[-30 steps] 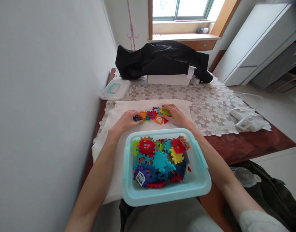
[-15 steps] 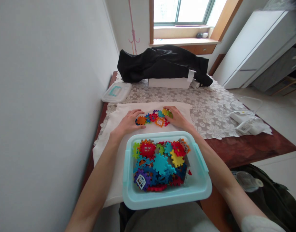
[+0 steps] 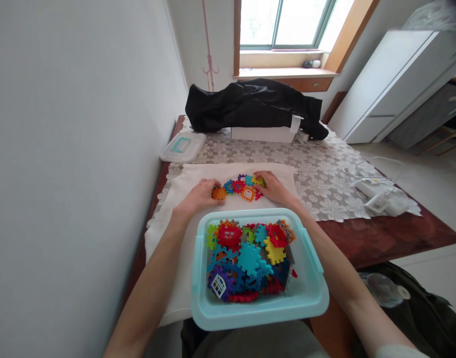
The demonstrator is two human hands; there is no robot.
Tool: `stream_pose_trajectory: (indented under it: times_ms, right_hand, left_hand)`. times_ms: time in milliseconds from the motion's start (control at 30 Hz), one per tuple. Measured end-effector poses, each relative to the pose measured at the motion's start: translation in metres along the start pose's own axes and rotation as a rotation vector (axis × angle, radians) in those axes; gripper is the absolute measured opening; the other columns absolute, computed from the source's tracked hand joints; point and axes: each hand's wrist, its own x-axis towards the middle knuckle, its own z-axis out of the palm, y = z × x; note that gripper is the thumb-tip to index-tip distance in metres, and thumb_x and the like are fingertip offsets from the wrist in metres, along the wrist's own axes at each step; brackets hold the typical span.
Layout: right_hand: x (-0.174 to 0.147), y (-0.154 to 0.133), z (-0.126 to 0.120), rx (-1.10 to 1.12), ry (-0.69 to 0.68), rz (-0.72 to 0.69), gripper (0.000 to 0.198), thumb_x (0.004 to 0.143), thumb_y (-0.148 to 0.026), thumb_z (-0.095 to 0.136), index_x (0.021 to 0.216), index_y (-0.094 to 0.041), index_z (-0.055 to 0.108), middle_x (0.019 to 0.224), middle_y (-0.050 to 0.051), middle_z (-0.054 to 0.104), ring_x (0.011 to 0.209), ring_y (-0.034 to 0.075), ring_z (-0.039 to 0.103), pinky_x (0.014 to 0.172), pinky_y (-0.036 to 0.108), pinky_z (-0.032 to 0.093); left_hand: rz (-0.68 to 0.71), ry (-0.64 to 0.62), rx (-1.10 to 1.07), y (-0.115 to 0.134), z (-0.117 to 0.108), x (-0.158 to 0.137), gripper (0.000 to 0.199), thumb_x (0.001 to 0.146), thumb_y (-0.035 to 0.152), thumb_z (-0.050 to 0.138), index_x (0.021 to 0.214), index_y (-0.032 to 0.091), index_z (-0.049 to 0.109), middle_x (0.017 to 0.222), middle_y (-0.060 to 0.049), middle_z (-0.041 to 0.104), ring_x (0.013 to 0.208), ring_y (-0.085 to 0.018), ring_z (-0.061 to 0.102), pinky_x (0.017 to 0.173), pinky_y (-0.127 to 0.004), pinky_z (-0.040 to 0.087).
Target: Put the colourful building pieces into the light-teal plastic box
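On the white cloth (image 3: 176, 199), a row of small gear-edged plastic building pieces lies between my hands. My left hand (image 3: 202, 194) grips an orange gear piece (image 3: 218, 193) at the row's left end, thumb on the near side and fingers on the far side. Beside it come a blue piece (image 3: 228, 187), a red piece (image 3: 238, 186) and an orange piece with a white window (image 3: 248, 193). My right hand (image 3: 272, 186) curls round the right end, holding a yellow piece (image 3: 257, 180); its fingers partly cover the pieces there.
An aqua plastic tub (image 3: 260, 320), full of many-coloured gear pieces (image 3: 249, 258), stands close in front of my body, between my forearms. Its lid (image 3: 183, 147) lies at the far left by the wall. A black cover (image 3: 254, 107) drapes over a white box (image 3: 263, 134) at the back.
The fingers of my left hand have closed in on the orange gear piece, which has shifted slightly away from the blue piece. My right hand stays at the row's right end. The view has tilted slightly.
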Motion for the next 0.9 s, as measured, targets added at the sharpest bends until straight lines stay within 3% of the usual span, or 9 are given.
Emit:
stream_pose_trajectory:
  times_ms: [233, 600, 800, 900]
  right_hand:
    - [0.001, 0.001, -0.002, 0.055, 0.037, 0.001, 0.048, 0.108, -0.043, 0.066, 0.155, -0.029, 0.066, 0.155, 0.013, 0.069, 0.148, 0.033, 0.063, 0.13, 0.055, 0.049]
    - [0.006, 0.004, -0.006, -0.019, 0.181, 0.087, 0.038, 0.107, -0.05, 0.062, 0.132, -0.024, 0.076, 0.136, 0.016, 0.072, 0.134, 0.035, 0.066, 0.125, 0.056, 0.051]
    - [0.001, -0.007, -0.006, -0.122, 0.065, 0.126, 0.037, 0.108, -0.048, 0.058, 0.134, -0.025, 0.07, 0.145, 0.016, 0.071, 0.139, 0.038, 0.062, 0.125, 0.061, 0.047]
    - [-0.001, -0.015, -0.007, -0.163, -0.033, 0.123, 0.044, 0.108, -0.046, 0.059, 0.146, -0.025, 0.064, 0.159, 0.017, 0.065, 0.149, 0.039, 0.057, 0.128, 0.063, 0.043]
  left_hand:
    - [-0.027, 0.013, -0.035, 0.001, 0.001, 0.001, 0.058, 0.082, 0.035, 0.083, 0.137, 0.016, 0.076, 0.141, -0.018, 0.078, 0.132, -0.041, 0.072, 0.118, -0.05, 0.055]
    - [-0.064, 0.082, -0.121, -0.013, -0.023, -0.008, 0.043, 0.082, 0.041, 0.084, 0.12, 0.02, 0.084, 0.122, -0.011, 0.086, 0.111, -0.035, 0.079, 0.105, -0.046, 0.061]
    - [-0.005, 0.338, -0.293, -0.002, 0.01, 0.009, 0.055, 0.089, 0.046, 0.086, 0.136, 0.018, 0.078, 0.139, -0.014, 0.082, 0.124, -0.033, 0.079, 0.116, -0.046, 0.061]
    - [-0.005, 0.307, -0.279, 0.009, 0.032, 0.017, 0.057, 0.093, 0.041, 0.085, 0.143, 0.017, 0.074, 0.149, -0.016, 0.077, 0.136, -0.035, 0.074, 0.125, -0.048, 0.056]
